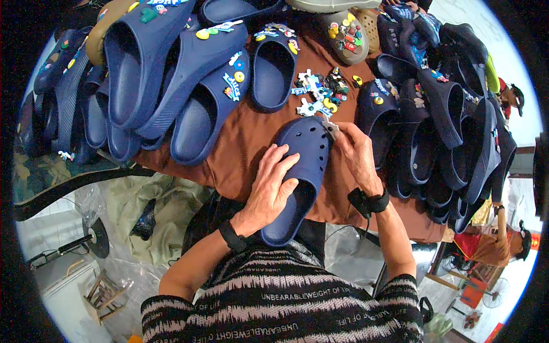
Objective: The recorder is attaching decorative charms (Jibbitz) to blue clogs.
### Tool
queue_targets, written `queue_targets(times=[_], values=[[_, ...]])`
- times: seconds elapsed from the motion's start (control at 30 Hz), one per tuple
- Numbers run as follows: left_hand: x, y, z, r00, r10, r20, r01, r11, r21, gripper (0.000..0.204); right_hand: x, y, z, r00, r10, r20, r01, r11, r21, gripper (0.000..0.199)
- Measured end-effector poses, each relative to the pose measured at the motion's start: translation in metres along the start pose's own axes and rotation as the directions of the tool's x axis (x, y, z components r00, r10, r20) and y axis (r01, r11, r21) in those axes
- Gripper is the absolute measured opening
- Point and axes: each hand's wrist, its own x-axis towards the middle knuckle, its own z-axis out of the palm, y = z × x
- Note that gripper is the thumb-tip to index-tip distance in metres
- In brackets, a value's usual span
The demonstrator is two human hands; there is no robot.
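A navy clog [306, 146] with round holes lies in front of me, its toe pointing away, at the near edge of a brown cloth. My left hand [267, 191] rests over its left side, fingers on the upper and thumb by the foot opening, gripping it. At the right of the toe, my right hand [355, 150] pinches a small whitish charm [330, 127] against the holes. Its underside and stem are hidden. Just beyond the toe lies a pile of loose colourful shoe charms [320, 91].
Several navy clogs with charms [194, 123] are heaped on the left, and more dark clogs [414, 134] on the right. A beige clog [347, 43] stands at the back. The brown cloth [229, 166] covers the table. Another person [494, 246] is at the far right.
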Motion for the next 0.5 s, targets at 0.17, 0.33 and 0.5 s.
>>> queue_targets(times=[0.17,0.33,0.5], values=[[-0.001,-0.001,0.001,1.000,0.000,0.003,0.000,1.000,0.007,0.055,0.000,0.004,0.001,0.999,0.027,-0.019,-0.027,0.999,-0.034,0.020],[0.000,0.000,0.001,1.000,0.001,-0.004,-0.001,1.000,0.006,0.055,-0.005,-0.009,-0.005,0.917,-0.397,-0.040,0.325,0.800,-0.504,0.016],[0.002,0.002,0.000,1.000,0.001,-0.001,-0.001,1.000,0.015,0.054,-0.010,-0.008,0.004,0.871,-0.483,0.090,0.415,0.626,-0.660,0.020]])
